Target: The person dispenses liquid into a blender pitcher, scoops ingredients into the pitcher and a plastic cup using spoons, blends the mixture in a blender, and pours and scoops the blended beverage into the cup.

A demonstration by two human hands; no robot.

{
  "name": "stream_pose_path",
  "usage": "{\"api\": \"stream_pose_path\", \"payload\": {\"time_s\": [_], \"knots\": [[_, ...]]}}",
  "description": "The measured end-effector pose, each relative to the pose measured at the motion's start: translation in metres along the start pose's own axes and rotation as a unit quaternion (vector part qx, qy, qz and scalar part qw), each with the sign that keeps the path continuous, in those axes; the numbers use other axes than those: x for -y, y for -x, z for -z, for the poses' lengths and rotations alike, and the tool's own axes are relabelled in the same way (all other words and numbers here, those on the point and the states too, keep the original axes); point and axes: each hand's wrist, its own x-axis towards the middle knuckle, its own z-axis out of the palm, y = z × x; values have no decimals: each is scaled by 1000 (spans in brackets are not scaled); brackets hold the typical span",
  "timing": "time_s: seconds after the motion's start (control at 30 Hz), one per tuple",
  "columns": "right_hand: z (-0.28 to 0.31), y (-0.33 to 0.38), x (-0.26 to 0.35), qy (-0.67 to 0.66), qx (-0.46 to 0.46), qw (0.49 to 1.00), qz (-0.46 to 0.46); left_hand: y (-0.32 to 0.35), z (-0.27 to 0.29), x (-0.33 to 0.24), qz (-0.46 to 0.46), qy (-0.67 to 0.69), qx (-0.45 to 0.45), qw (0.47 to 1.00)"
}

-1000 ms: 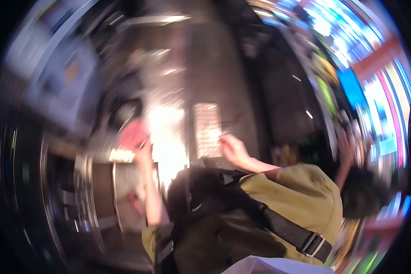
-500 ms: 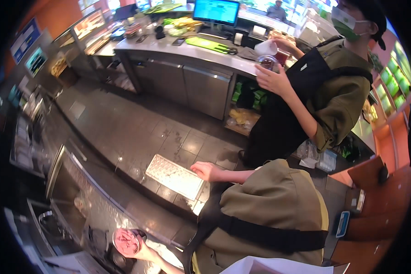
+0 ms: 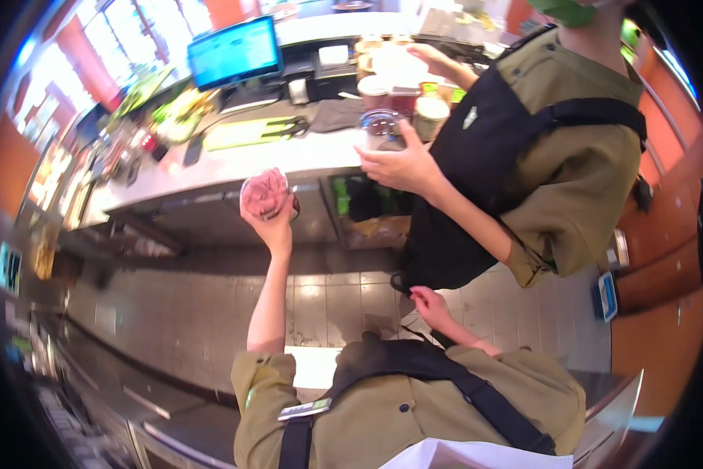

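Observation:
My left hand [image 3: 272, 228] is wrapped round a cup of pink, swirled topping [image 3: 264, 195]. The arm is stretched forward, and the cup is above the floor, just short of the counter [image 3: 304, 152]. Low on the right, my right hand [image 3: 430, 306] hangs beside the lower edge of a co-worker's black apron [image 3: 453, 227]. Its fingers are loosely curled together and nothing shows in them. The co-worker's hand [image 3: 406, 166] holds a clear plastic cup [image 3: 380, 129] at the counter edge; the other hand [image 3: 437, 62] reaches over the counter.
A screen [image 3: 234, 53] stands at the back of the counter, with a lime-green board [image 3: 250, 131] and a dark folded cloth [image 3: 336, 116] in front. Lidded cups [image 3: 373, 90] stand near the co-worker. The co-worker's body occupies the right side. Tiled floor [image 3: 320, 301] lies between the counters.
I have turned from the counter behind toward the one with the screen. My left hand has carried the pink-topped cup up and forward. The co-worker has brought the clear cup lower, to the counter edge.

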Motion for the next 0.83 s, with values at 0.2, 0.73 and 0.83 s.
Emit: {"api": "stream_pose_path", "payload": {"time_s": [0.2, 0.73, 0.83], "knots": [[16, 82, -52, 40, -213, 956, -195, -40, -129, 109, 149, 10, 27, 988], [-17, 165, -107, 36, -128, 813, -567, -32, -137, 166, 111, -136, 30, 984], [-22, 192, -133, -5, -119, 818, -563, 6, -71, 168, 205, -213, 48, 954]]}}
